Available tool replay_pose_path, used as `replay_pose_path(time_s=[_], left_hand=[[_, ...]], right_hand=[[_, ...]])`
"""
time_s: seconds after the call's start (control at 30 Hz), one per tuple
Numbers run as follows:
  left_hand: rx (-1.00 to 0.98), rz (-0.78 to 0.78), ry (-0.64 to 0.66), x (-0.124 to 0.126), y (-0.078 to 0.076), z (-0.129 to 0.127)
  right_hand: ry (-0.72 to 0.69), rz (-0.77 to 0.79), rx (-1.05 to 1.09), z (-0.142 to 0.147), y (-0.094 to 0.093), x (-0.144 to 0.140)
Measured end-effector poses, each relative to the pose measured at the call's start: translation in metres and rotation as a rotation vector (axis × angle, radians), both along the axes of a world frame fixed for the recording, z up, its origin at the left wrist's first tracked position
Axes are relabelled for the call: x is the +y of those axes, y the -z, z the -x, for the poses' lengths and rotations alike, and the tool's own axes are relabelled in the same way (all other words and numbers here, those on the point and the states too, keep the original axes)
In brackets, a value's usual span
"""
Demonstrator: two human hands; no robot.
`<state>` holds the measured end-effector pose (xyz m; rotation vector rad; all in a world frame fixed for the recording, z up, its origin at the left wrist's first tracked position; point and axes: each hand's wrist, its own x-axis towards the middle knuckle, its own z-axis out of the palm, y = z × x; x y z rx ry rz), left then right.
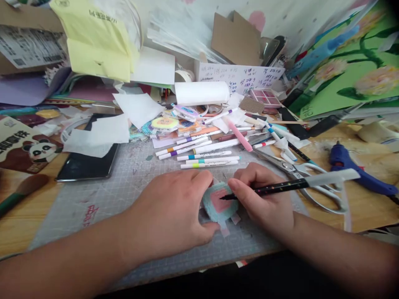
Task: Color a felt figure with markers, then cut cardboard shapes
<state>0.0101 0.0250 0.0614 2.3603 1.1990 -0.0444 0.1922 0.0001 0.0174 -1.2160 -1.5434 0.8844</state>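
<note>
A small pale-blue craft piece with a pink centre (215,209) rests on the grey cutting mat (124,265). Small tabs stick out from its lower edge. My left hand (174,207) grips its left side between thumb and fingers. In my right hand (264,199) is a black speckled marker pen (274,188), its dark tip at the pink centre; whether it touches cannot be made out. A whitish cap or sleeve covers the pen's rear end. Just beyond my hands lie several white markers (208,160) with coloured bands.
Scissors (307,178) and a blue glue gun (358,168) lie to the right. A black tablet-like slab (90,162) under white paper is at the left, near a brush (25,191). Paper scraps, a white roll (202,92) and a pink pen (238,135) crowd the back.
</note>
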Motion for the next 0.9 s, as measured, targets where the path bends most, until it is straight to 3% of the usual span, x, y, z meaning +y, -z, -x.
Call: replay_pose_path(time_s=[0.37,0.9], left_hand=[[-0.09,-0.121,0.056,-0.002,0.018,0.004],[-0.102,-0.112,0.035,-0.003,0.021,0.005]], right_hand=[[0.003,0.012,-0.118,0.002,0.002,-0.001],[-0.031,-0.01,-0.16,0.003,-0.002,0.0]])
